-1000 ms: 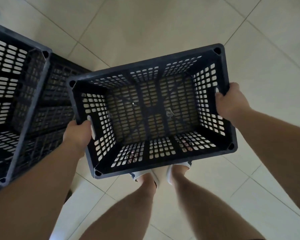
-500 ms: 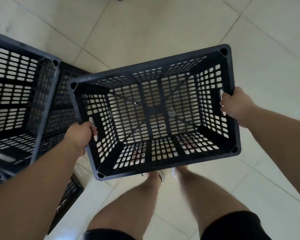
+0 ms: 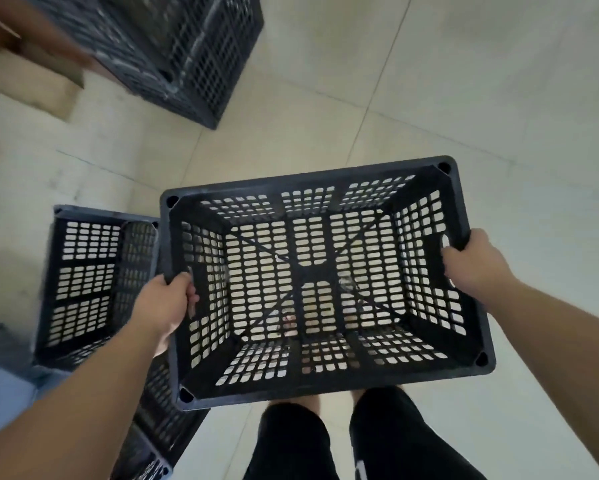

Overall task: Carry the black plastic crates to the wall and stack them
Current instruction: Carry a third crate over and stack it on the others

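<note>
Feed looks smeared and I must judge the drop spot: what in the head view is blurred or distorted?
Head view: the crate stack at top left is motion-blurred; the carried crate, left hand and right hand are sharp; the wide lens stretches the frame's edges; light is dim and even, no glare.

Pale, glossy tiled floor [image 3: 464, 81] runs across the whole frame. A blurred brown cardboard box [image 3: 38, 81] sits upper left, and black fabric shorts [image 3: 291, 441] show at the bottom.
</note>
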A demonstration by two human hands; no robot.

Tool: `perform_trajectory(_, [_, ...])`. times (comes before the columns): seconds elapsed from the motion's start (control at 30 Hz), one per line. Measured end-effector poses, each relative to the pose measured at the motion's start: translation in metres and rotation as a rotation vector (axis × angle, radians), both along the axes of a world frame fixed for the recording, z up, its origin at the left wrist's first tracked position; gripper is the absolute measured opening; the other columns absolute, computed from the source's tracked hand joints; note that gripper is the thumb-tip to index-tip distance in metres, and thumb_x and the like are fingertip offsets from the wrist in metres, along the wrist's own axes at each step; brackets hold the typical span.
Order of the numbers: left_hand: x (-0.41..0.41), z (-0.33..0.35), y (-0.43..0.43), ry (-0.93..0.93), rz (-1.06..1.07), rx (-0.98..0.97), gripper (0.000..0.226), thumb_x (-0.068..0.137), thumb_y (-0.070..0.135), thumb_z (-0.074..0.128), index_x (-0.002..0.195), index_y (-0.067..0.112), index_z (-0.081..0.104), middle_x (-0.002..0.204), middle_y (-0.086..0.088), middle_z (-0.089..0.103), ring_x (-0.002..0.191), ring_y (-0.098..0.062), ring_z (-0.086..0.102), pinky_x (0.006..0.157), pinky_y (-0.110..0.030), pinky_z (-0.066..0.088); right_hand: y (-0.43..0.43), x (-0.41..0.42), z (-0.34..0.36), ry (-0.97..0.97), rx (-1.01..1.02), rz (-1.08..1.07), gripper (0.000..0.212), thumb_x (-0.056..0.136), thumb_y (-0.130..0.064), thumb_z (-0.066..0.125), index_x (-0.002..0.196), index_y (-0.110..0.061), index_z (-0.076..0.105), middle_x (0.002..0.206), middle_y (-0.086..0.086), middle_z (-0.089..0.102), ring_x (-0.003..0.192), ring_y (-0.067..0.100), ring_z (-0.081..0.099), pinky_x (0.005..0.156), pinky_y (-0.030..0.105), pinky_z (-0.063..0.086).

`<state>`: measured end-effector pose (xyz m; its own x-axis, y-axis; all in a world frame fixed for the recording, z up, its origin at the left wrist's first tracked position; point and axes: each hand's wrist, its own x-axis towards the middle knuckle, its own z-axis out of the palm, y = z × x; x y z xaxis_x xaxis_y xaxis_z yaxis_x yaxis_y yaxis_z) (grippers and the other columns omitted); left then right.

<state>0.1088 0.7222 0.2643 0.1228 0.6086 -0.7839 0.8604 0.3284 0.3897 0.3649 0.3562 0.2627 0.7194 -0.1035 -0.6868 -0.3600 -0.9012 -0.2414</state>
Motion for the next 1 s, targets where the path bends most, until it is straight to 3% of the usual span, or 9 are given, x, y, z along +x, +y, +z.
perform_trajectory(0.27, [0.031,0.125,-0.032,-0.104,-0.223,0.049,0.024,0.103,0.028,0.053,0.096,0.006,0.060,0.083,-0.013,0.061,0.066,-0.022,0.053,0.060,-0.034,0.044,-0.078,-0.061,0.149,-0.179,-0.052,-0.178,0.028,0.101,-0.017,0.045,0.123,-0.001,0.050,0.109,0.021,0.060,0.089,0.034,0.052,0.077,0.038,0.041])
perform_trajectory(0.4, [0.053,0.176,-0.053,-0.190,-0.308,0.073,0.020,0.104,0.027,0.053,0.099,0.008,0.057,0.079,-0.008,0.057,0.064,-0.020,0.050,0.059,-0.033,0.044,-0.113,-0.088,0.201,-0.260,-0.064,-0.264,0.031,0.102,-0.017,0.045,0.125,0.002,0.051,0.120,0.026,0.061,0.097,0.039,0.055,0.081,0.040,0.042])
perform_trajectory(0.53, [0.067,0.227,-0.085,-0.219,-0.474,0.050,0.022,0.104,0.028,0.050,0.094,0.010,0.056,0.076,-0.007,0.055,0.061,-0.019,0.049,0.058,-0.034,0.043,-0.163,-0.128,0.252,-0.311,-0.068,-0.379,0.030,0.100,-0.017,0.046,0.122,0.001,0.052,0.116,0.026,0.062,0.093,0.039,0.055,0.078,0.038,0.043])
perform_trajectory(0.77, [0.110,0.296,-0.192,-0.304,-0.690,0.100,0.022,0.105,0.023,0.051,0.100,0.005,0.062,0.080,-0.009,0.058,0.068,-0.020,0.053,0.059,-0.034,0.046,-0.270,-0.174,0.310,-0.338,-0.083,-0.575,0.032,0.102,-0.015,0.044,0.128,0.002,0.049,0.119,0.027,0.060,0.091,0.036,0.050,0.078,0.039,0.044])
perform_trajectory(0.9, [0.141,0.320,-0.273,-0.298,-0.805,0.119,0.026,0.104,0.024,0.052,0.099,0.002,0.065,0.081,-0.011,0.061,0.070,-0.024,0.056,0.065,-0.037,0.051,-0.347,-0.191,0.331,-0.356,-0.105,-0.661,0.034,0.101,-0.017,0.045,0.128,0.002,0.049,0.121,0.028,0.060,0.104,0.044,0.058,0.085,0.043,0.049])
perform_trajectory(1.0, [0.159,0.336,-0.337,-0.312,-0.906,0.136,0.029,0.104,0.025,0.051,0.100,0.000,0.066,0.081,-0.013,0.063,0.073,-0.026,0.059,0.067,-0.040,0.053,-0.406,-0.200,0.345,-0.375,-0.099,-0.736,0.033,0.099,-0.014,0.047,0.127,0.004,0.052,0.119,0.027,0.062,0.105,0.044,0.060,0.079,0.039,0.048])
